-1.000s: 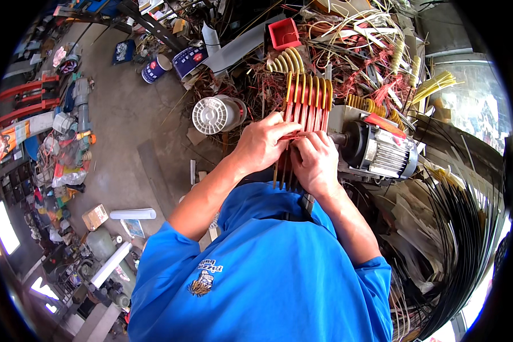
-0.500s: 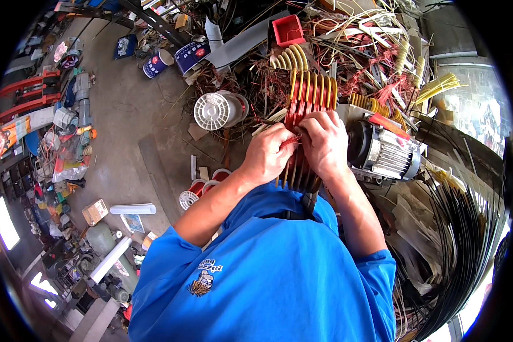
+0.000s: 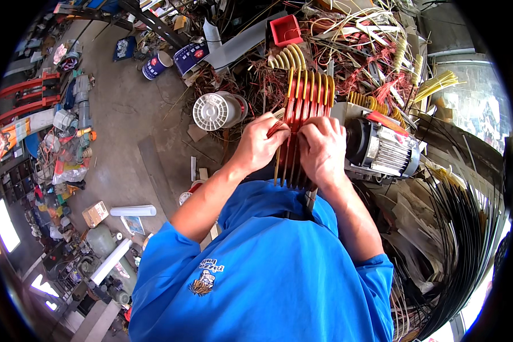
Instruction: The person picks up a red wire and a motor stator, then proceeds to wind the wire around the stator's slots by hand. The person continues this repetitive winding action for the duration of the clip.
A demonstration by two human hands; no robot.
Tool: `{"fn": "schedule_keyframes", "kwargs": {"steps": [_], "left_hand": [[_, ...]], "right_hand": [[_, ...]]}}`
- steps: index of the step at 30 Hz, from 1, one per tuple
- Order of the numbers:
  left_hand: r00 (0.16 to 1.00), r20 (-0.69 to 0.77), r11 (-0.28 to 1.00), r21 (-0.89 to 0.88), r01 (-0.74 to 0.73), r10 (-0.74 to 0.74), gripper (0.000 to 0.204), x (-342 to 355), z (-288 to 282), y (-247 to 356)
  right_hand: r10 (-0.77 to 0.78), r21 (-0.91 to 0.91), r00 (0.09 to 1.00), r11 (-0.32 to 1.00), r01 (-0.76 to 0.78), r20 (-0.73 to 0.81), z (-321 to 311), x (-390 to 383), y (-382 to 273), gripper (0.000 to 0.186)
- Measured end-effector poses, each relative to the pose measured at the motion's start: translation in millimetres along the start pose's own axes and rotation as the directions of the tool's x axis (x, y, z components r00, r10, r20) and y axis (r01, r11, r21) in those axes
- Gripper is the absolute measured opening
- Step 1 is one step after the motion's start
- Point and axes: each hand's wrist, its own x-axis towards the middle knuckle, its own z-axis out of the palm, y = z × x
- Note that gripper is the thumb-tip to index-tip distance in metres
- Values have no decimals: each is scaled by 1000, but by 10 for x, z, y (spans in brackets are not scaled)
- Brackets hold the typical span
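Note:
A winding former with several yellow ridges (image 3: 310, 85) stands before my chest, red wire (image 3: 297, 108) wound along its slots. Over its left side, my left hand (image 3: 262, 145) is closed with red wire pinched between thumb and fingers. My right hand (image 3: 322, 151) rests on the right half of the former, fingers bent onto the red windings; its fingertips are partly hidden. Just right of that hand is a motor (image 3: 382, 148) with a finned housing.
Tangled wire scrap (image 3: 365, 40) covers the back, with a red box (image 3: 285, 31). A white spool (image 3: 210, 113) stands left of the former. Black rods (image 3: 461, 239) curve down the right side. The floor (image 3: 117, 131) and heaped machine parts (image 3: 82, 97) lie to the left.
Since half a second ago, my left hand has shifted up and left with the red wire, away from my right hand, which has moved slightly down.

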Motion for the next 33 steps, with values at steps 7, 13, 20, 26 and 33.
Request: {"fn": "schedule_keyframes", "kwargs": {"steps": [7, 13, 20, 26, 33], "left_hand": [[929, -30, 803, -514, 302, -369, 16, -275, 92, 26], [823, 421, 377, -743, 554, -380, 26, -310, -260, 395], [795, 538, 282, -746, 604, -281, 24, -344, -284, 450], [757, 607, 357, -671, 651, -240, 14, -342, -236, 393], [752, 618, 337, -675, 656, -227, 14, -339, -206, 408]], "right_hand": [[-53, 40, 997, 998, 50, 54, -66, 123, 81, 18], [-59, -8, 998, 998, 60, 31, 14, 286, 157, 19], [33, 102, 998, 994, -27, -59, 51, 388, 55, 17], [78, 806, 834, 220, -549, 546, -191, 176, -325, 11], [91, 874, 887, 152, -461, 452, -170, 116, -341, 4]]}}
